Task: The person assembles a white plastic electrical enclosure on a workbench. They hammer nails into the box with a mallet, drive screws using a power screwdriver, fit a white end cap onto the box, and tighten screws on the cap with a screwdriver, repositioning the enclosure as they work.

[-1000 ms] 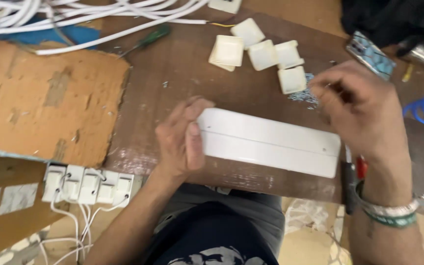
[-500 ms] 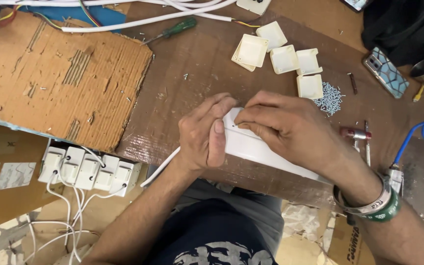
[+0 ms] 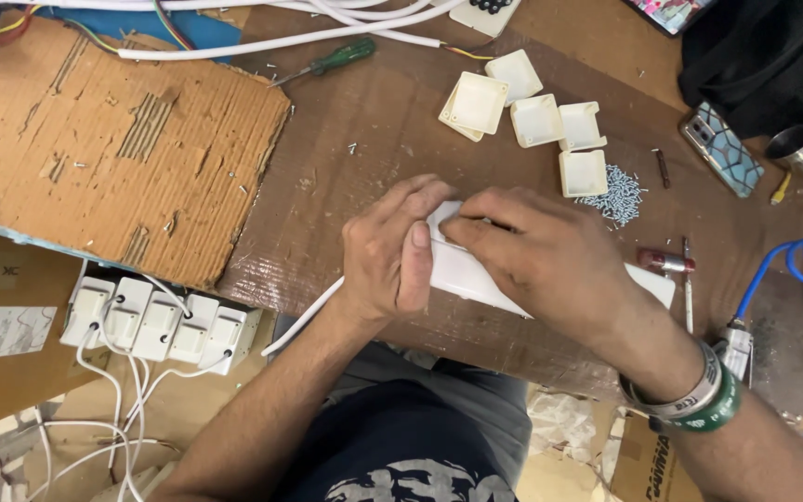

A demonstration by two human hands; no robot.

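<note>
Both hands are gripping a long white plastic casing [image 3: 462, 271] lying on the brown workbench [image 3: 355, 186]: the left hand [image 3: 390, 253] is clamping its near end, while the right hand [image 3: 536, 262] is pinching the top edge just beside it. A white cable [image 3: 304, 316] is trailing out below the left wrist. This looks like seating the cable end; steady, even finger pressure seems needed. Loose screws [image 3: 617, 191] are lying beyond the right hand.

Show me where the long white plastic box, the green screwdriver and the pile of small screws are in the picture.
long white plastic box [image 3: 467, 274]: head view, on its bare top face between the two hands.
green screwdriver [image 3: 344, 57]: head view, on its green handle.
pile of small screws [image 3: 620, 191]: head view, on the middle of the heap.
</note>
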